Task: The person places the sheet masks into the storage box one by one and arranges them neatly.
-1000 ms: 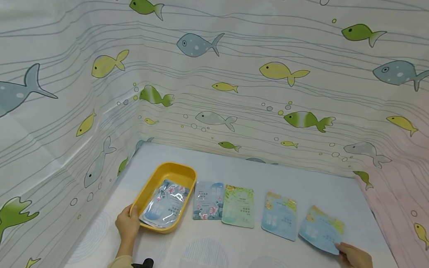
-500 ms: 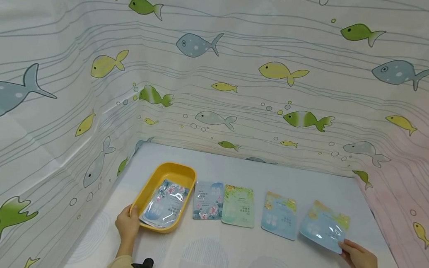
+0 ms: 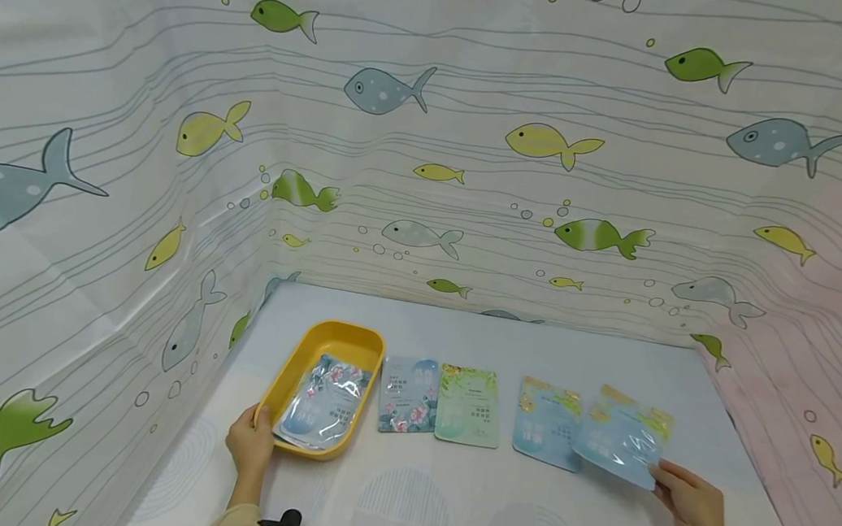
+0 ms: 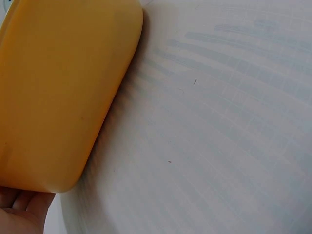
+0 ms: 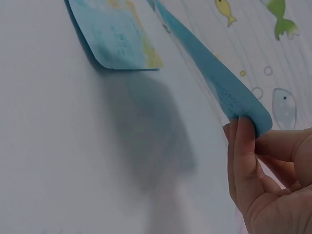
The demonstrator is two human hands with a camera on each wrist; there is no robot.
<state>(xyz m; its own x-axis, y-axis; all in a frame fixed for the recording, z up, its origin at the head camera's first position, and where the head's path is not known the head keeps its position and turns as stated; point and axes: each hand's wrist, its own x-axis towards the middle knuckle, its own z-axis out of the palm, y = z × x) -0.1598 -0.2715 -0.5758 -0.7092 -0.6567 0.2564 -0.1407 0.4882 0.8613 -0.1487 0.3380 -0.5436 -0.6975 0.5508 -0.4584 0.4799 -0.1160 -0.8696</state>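
My right hand [image 3: 693, 502] pinches the lower right corner of a blue sheet mask packet [image 3: 621, 436] with yellow flowers. In the right wrist view that packet [image 5: 219, 83] is lifted off the table, casting a shadow. Its left edge overlaps a similar blue packet [image 3: 545, 422] in the head view. At the left, my left hand [image 3: 250, 443] grips the near left rim of a yellow tray [image 3: 343, 335]. Inside the tray lie grey-blue packets with pink flowers [image 3: 327, 399]. The left wrist view shows the tray's side [image 4: 68, 92] with fingers against its end.
Right of the tray lie a grey-blue flowered packet [image 3: 408, 397] and a green packet [image 3: 468, 405], side by side. A pale patterned cloth [image 3: 434, 500] covers the table. Fish-printed sheets [image 3: 477, 96] stand around the back and sides.
My right hand has raised the blue packet off the table and carried it left, to the edge of the other blue packet. The left hand and tray stay in place.
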